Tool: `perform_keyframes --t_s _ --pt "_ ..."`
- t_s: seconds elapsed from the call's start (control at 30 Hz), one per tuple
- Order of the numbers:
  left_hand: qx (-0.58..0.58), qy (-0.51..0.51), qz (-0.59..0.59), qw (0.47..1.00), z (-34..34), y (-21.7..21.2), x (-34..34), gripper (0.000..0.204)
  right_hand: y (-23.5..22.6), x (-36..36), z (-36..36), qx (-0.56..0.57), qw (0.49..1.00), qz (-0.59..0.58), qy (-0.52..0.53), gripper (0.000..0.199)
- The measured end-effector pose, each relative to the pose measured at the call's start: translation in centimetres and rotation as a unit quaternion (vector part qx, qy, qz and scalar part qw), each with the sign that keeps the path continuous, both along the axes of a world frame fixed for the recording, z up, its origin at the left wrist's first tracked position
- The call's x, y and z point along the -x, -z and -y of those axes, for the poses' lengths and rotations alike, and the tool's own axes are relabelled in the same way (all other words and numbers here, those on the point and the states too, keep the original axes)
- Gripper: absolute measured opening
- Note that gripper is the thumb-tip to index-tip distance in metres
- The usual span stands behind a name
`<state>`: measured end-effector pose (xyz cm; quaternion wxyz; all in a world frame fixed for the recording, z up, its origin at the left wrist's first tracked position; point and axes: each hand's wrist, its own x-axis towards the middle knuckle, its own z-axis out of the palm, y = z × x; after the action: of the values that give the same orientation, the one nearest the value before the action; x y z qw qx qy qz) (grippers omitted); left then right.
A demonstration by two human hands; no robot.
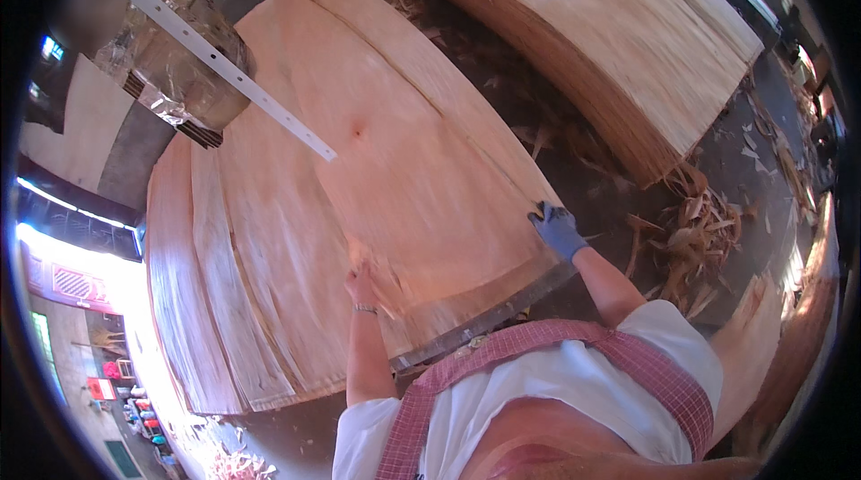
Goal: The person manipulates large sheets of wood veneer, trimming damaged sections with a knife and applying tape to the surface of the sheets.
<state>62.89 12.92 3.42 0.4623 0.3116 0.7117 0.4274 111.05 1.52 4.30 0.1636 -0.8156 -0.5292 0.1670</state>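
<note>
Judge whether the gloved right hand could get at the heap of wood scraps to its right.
Probably yes: the right hand is at the right edge of the wood sheet, and nothing visible blocks the way to the scraps, though one view leaves their depth uncertain.

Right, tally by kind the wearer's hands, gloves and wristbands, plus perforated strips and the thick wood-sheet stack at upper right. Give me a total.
Hands: 2 (bare left hand, gloved right hand)
Gloves: 1 (blue glove)
Wristbands: 1 (left wristband)
Perforated strips: 1 (pale strip)
Thick wood-sheet stacks at upper right: 1 (layered stack)
Total: 6
</note>
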Motion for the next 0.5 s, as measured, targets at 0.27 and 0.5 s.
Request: perform_keyframes --t_s 0.27,0.5 --pt "0.030 0.024 0.163 0.986 0.4 -6.2 -3.1 0.028 -3.5 2.2 1.6 0.022 0.999 -0.019 -0.016 0.070" --pt "-0.028 0.053 0.173 0.983 0.4 -11.9 -1.8 0.032 -7.3 2.1 2.9 0.057 0.998 0.026 0.013 0.074"
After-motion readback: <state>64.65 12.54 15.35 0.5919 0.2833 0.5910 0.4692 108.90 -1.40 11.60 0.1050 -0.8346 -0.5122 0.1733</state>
